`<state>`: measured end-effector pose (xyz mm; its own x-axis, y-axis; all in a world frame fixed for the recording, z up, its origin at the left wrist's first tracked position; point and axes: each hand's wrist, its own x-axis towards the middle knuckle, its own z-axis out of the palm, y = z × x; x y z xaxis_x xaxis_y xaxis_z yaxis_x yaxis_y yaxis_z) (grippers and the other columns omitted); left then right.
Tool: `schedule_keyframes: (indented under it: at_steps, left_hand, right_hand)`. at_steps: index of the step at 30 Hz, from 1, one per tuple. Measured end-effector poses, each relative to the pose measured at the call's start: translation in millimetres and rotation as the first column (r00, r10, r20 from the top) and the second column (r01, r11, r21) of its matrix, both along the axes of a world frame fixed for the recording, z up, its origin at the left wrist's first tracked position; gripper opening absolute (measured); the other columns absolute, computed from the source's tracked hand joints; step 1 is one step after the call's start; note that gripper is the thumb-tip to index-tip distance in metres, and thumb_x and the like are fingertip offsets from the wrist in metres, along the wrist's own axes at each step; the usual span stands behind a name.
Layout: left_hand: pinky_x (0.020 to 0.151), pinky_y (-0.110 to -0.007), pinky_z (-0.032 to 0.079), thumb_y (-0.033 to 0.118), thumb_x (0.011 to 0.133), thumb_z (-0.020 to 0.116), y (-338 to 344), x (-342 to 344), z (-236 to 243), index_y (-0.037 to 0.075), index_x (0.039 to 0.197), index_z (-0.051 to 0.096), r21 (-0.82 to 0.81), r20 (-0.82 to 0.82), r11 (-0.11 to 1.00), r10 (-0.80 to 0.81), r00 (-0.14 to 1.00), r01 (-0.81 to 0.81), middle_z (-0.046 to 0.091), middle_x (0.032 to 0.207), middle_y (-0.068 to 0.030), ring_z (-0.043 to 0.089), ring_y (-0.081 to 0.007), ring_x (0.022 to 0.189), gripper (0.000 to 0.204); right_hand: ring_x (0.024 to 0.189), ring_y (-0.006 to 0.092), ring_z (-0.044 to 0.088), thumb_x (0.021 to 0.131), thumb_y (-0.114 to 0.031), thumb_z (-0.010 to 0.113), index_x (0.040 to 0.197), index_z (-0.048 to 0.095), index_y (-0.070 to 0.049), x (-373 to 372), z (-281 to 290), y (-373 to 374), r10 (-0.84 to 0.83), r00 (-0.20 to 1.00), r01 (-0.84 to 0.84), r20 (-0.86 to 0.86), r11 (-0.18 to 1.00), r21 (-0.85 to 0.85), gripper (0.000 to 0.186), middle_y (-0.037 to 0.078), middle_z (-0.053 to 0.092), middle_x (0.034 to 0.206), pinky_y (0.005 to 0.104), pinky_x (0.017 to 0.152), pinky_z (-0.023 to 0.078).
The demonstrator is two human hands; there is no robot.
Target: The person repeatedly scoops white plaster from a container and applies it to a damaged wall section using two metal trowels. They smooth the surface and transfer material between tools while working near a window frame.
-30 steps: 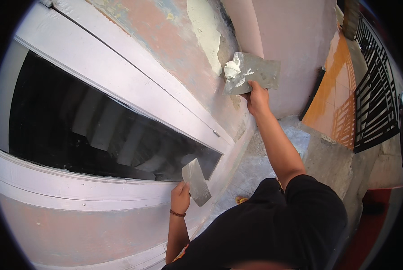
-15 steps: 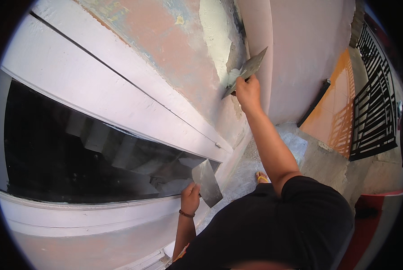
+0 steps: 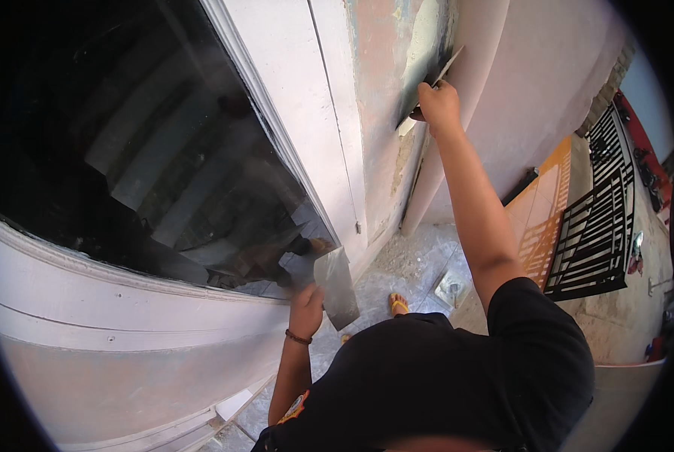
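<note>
My right hand (image 3: 440,108) reaches up to the wall and grips a wide putty knife (image 3: 449,63). Its thin blade is seen nearly edge-on and lies against the patchy wall (image 3: 382,83), beside a pale smear of filler (image 3: 421,41). The handle is mostly hidden by my fingers. Lower down, my left hand (image 3: 305,310) is closed on a second wide putty knife (image 3: 337,289), held in front of the window's lower corner. That grey metal blade stands upright and touches nothing that I can make out.
A dark window (image 3: 164,151) in a white frame (image 3: 292,113) fills the left. A rounded pink column (image 3: 469,75) stands right of the patched wall. Black railing (image 3: 597,233) runs along the right. My sandalled foot (image 3: 399,304) is on the dusty floor (image 3: 375,282), near a square drain cover (image 3: 452,288).
My view has swung, so the window and frame now look steeper. The right blade has turned from showing its face with filler to nearly edge-on at the wall. Both hands keep their putty knives.
</note>
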<state>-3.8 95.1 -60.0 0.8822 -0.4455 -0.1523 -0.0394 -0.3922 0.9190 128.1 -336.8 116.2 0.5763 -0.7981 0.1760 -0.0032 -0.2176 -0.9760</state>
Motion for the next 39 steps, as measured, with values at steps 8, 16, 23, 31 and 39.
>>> schedule_keyframes:
  at_steps: [8,16,23,31,39]
  left_hand:
    - [0.069,-0.028,0.053,0.015,0.100,0.053,15.7,-1.4,-14.1,-0.004,0.107,0.067,-0.162,-0.076,0.984,0.058,0.995,-0.070,0.066,0.088,-0.0037,0.062,-0.0104,0.077,0.024]
    - [0.072,-0.028,0.054,0.014,0.100,0.052,10.8,3.9,-5.7,-0.004,0.102,0.065,-0.160,-0.076,0.986,0.043,0.996,-0.055,0.067,0.090,-0.0051,0.064,-0.0119,0.082,0.022]
    - [0.069,-0.029,0.047,0.016,0.097,0.053,-7.1,12.6,2.9,-0.005,0.100,0.066,-0.176,-0.047,0.980,0.087,0.995,-0.094,0.067,0.082,-0.0061,0.057,-0.0115,0.076,0.025]
    - [0.072,-0.027,0.045,0.014,0.097,0.054,-13.7,21.4,21.9,-0.005,0.098,0.065,-0.237,-0.085,0.963,0.106,0.991,-0.124,0.066,0.084,-0.0043,0.056,-0.0096,0.078,0.022]
    - [0.066,-0.027,0.050,0.014,0.099,0.053,-11.6,15.9,30.3,-0.005,0.093,0.063,-0.314,-0.163,0.934,0.124,0.979,-0.170,0.063,0.081,-0.0035,0.057,-0.0090,0.075,0.021]
  right_hand:
    - [0.077,0.0340,0.071,0.084,-0.026,0.054,0.091,0.066,0.011,4.6,71.4,-12.9,-0.057,0.988,0.016,-0.145,0.963,-0.268,0.040,0.023,0.071,0.086,0.0390,0.071,0.056]
    - [0.110,0.0446,0.063,0.086,-0.025,0.059,0.110,0.064,0.014,0.0,196.7,11.3,-0.234,0.970,0.166,-0.069,0.839,-0.519,0.046,0.035,0.065,0.108,0.0454,0.095,0.050]
    - [0.064,0.0233,0.068,0.091,-0.018,0.052,0.091,0.063,0.007,-93.7,143.0,14.1,-0.127,0.935,0.297,0.331,0.794,-0.531,0.028,0.015,0.068,0.088,0.0355,0.066,0.057]
    - [0.082,0.0224,0.066,0.089,-0.012,0.050,0.117,0.056,0.008,-66.3,-82.0,53.5,-0.167,0.956,0.093,0.239,0.952,0.291,0.035,0.019,0.067,0.099,0.0358,0.070,0.052]
    - [0.086,0.0304,0.069,0.086,-0.010,0.049,0.130,0.053,0.005,-24.9,-39.8,37.9,-0.180,0.964,0.171,0.196,0.983,0.062,0.047,0.023,0.068,0.101,0.0405,0.074,0.054]
